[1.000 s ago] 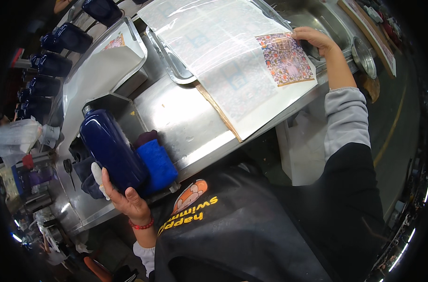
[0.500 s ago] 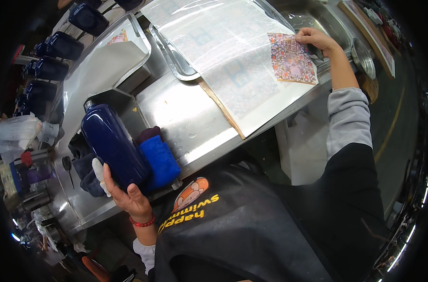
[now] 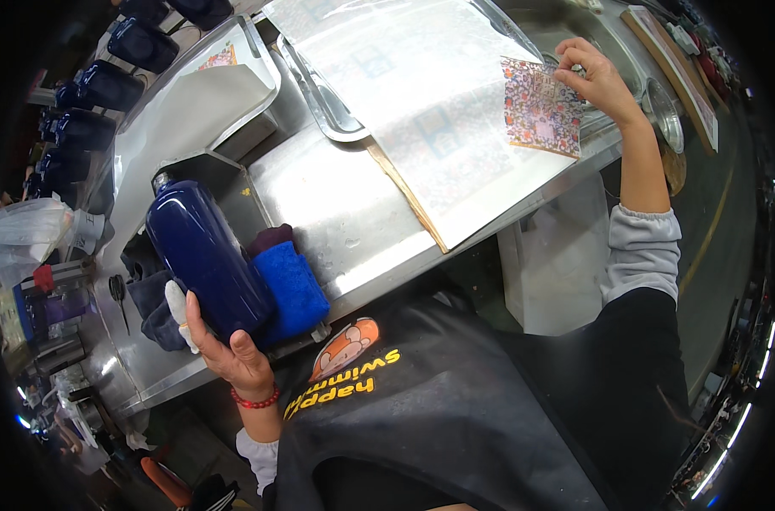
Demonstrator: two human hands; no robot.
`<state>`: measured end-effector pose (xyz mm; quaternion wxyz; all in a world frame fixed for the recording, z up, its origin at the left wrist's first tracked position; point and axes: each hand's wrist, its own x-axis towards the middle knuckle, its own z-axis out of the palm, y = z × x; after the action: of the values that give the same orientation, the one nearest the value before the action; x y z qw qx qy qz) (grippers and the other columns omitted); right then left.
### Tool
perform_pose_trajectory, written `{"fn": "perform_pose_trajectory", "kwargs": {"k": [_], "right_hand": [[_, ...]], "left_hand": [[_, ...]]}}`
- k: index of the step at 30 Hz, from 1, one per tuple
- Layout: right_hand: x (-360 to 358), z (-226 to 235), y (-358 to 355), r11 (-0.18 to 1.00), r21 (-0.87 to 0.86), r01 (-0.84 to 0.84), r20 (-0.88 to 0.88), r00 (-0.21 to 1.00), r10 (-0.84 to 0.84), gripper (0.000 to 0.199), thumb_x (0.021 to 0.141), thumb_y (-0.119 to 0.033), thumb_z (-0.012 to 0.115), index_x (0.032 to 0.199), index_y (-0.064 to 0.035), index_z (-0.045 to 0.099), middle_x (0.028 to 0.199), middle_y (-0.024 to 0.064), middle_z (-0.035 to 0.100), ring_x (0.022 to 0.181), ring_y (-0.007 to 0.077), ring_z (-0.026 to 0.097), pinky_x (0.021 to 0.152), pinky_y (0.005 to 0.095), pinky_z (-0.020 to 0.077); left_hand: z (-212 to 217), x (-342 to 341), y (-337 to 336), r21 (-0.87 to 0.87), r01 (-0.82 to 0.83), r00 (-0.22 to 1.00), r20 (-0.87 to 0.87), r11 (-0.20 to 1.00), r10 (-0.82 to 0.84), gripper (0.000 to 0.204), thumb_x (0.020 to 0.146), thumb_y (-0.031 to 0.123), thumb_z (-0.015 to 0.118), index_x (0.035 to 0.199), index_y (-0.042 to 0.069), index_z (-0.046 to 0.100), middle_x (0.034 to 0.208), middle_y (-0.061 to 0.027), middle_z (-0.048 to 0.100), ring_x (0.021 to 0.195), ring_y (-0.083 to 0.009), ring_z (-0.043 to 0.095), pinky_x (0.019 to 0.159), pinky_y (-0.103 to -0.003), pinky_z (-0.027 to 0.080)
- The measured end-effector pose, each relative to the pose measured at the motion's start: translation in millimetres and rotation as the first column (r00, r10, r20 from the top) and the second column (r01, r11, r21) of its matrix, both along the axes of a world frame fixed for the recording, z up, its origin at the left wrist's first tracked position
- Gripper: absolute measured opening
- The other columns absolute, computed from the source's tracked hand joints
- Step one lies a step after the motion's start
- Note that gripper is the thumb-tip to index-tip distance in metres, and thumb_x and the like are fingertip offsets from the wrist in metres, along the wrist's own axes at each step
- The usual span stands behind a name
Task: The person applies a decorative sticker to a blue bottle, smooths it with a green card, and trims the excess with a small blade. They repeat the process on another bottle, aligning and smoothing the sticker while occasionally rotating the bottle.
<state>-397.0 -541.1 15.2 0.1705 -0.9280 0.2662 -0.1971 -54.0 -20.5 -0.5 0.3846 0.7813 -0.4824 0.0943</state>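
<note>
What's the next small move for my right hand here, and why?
Probably ease the patterned film gently clear of the white sheet: your right hand appears to pinch its upper right corner, while its left side lies against the sheet. Your left hand is at the lower end of the dark blue bottle.

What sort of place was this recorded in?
Probably a workshop or small factory: there is a long metal worktop, a row of similar dark blue vessels at the left, and a floral print in the right hand.
</note>
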Motion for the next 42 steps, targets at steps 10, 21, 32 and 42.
{"fn": "perform_pose_trajectory", "kwargs": {"k": [10, 21, 32, 42], "right_hand": [[3, 49, -19, 0.911, 0.395, 0.118, 0.055, 0.987, -0.152, 0.076, 0.090, -0.030, 0.080, 0.139, -0.0056, 0.028, 0.140, 0.0177, 0.048, 0.119, 0.0176, 0.056, 0.099, 0.0307, 0.0462], [-85, -153, -212, 0.721, -0.283, 0.633, -0.528, 0.525, -0.668, 0.043, 0.076, -0.047, 0.067, 0.074, -0.0050, 0.073, 0.079, 0.0173, 0.074, 0.079, 0.0318, 0.072, 0.072, 0.0448, 0.0533], [-104, -162, -239, 0.714, -0.344, 0.610, -0.496, 0.528, -0.690, 0.027, 0.085, -0.020, 0.073, 0.097, 0.0036, 0.070, 0.091, 0.0195, 0.074, 0.081, 0.0362, 0.072, 0.074, 0.0390, 0.0557], [-3, 46, -134, 0.807, -0.518, 0.283, -0.232, 0.862, -0.451, 0.025, 0.092, -0.018, 0.068, 0.104, 0.0032, 0.066, 0.112, 0.0216, 0.067, 0.096, 0.0382, 0.065, 0.088, 0.0433, 0.0506]], "left_hand": [[-1, -1, 0, -0.011, 0.002, 1.000, -0.028, 1.000, -0.002, 0.077, 0.108, 0.052, 0.043, 0.152, -0.011, 0.034, 0.160, -0.0297, 0.034, 0.149, -0.0409, 0.034, 0.123, -0.046, 0.024], [28, -1, 4, 0.287, -0.110, 0.953, 0.302, 0.952, 0.019, 0.098, 0.070, 0.033, 0.090, 0.152, 0.004, 0.044, 0.149, -0.0258, 0.046, 0.142, -0.0487, 0.038, 0.122, -0.064, 0.016], [19, 6, 14, 0.147, -0.096, 0.980, 0.187, 0.984, 0.068, 0.097, 0.071, 0.046, 0.087, 0.150, 0.005, 0.048, 0.146, -0.0182, 0.053, 0.143, -0.0425, 0.041, 0.119, -0.072, 0.013], [25, 11, 11, 0.149, -0.094, 0.944, 0.328, 0.984, 0.041, 0.085, 0.075, 0.055, 0.081, 0.141, 0.007, 0.059, 0.138, -0.0203, 0.057, 0.140, -0.0356, 0.045, 0.118, -0.073, 0.011]]}}
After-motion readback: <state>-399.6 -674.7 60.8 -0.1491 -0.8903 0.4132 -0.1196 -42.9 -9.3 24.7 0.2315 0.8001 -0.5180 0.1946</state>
